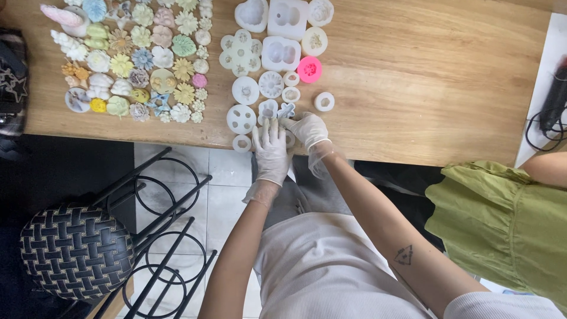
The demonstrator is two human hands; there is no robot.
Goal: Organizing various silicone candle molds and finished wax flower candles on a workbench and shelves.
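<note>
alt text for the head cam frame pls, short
Two gloved hands, left hand and right hand, meet at the near edge of a wooden table among white silicone moulds. Pastel flower-shaped casts lie in rows beyond; one pink mould stands out.

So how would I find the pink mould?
Look at the wooden table, then the cluster of white moulds above the gloved hands. The pink mould sits at that cluster's right side, round and bright pink. Every other mould around it is white.
</note>
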